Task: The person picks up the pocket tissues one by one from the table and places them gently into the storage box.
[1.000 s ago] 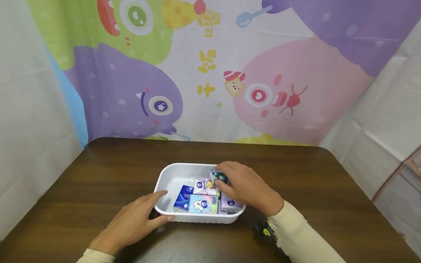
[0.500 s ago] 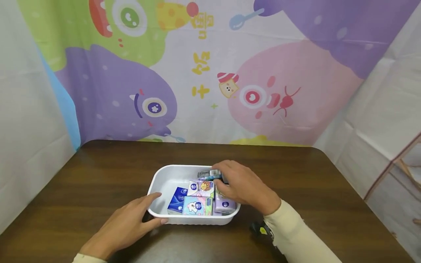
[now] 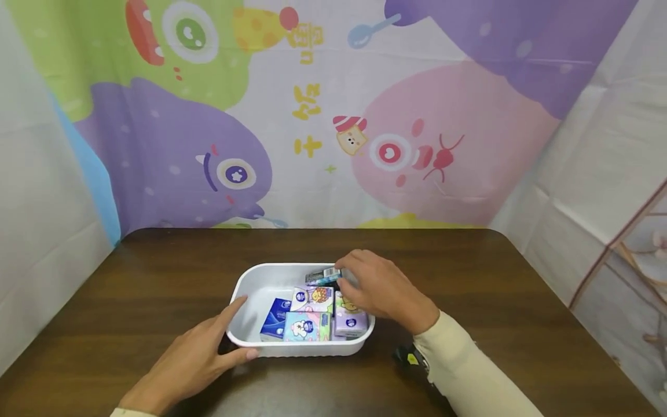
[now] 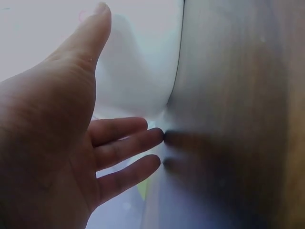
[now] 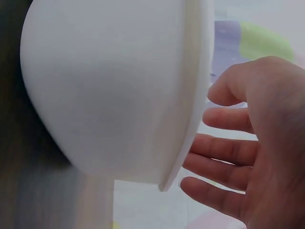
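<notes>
A white plastic tub (image 3: 297,349) stands on the brown table with several pocket tissue packs inside. My right hand (image 3: 383,286) reaches over its right rim and pinches the end of a dark teal tissue pack (image 3: 315,278) whose barcode side shows, by the back wall. Below that lie a hot-air-balloon print pack (image 3: 312,296), a purple pack (image 3: 350,319), a pink-and-blue bear print pack (image 3: 303,328) and a blue pack (image 3: 273,320). My left hand (image 3: 193,353) rests at the tub's front left corner, thumb by the front rim, fingers extended along the left side.
The tub's left part shows bare floor (image 3: 255,310). Behind the table (image 3: 172,260) hangs a cartoon-print cloth (image 3: 312,191), and pale cloth walls (image 3: 568,174) stand on both sides. A black device (image 3: 409,356) sits under my right wrist.
The teal tissue pack has turned in my right hand from tilted up to lying lengthwise along the back wall. My left hand stays at the tub's corner. The head view has shifted slightly.
</notes>
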Demonstrator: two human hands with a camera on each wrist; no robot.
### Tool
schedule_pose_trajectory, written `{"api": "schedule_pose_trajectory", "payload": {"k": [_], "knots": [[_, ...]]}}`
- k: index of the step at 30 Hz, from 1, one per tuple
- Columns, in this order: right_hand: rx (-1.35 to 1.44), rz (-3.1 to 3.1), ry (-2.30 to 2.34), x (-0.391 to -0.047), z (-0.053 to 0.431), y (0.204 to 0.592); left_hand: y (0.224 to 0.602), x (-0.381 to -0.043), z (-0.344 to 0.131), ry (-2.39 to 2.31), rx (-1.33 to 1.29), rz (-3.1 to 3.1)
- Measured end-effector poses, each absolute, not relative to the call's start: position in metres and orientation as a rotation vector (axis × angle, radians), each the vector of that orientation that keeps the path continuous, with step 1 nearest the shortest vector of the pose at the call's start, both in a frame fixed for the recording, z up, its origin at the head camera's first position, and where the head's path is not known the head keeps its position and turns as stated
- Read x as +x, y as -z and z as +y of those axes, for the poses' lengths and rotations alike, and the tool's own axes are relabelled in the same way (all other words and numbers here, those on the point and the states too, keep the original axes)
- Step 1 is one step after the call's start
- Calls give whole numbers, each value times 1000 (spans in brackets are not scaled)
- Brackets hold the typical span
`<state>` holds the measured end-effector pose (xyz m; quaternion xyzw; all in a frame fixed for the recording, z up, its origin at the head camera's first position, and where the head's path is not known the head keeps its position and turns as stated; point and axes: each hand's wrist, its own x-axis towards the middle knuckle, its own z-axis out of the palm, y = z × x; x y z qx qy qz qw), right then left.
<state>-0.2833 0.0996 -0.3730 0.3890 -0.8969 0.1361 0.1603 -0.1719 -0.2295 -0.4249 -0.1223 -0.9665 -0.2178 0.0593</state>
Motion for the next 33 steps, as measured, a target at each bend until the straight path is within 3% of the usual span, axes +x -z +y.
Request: {"api": "schedule_pose_trajectory", "payload": {"k": [14,33], "knots": [[780,-2604,-423,-290,97,379,423,-173,-246,673,-288,-2982],[601,-2698,-481,-301,100,395,427,-167,-265,504,-338,-2938]]}}
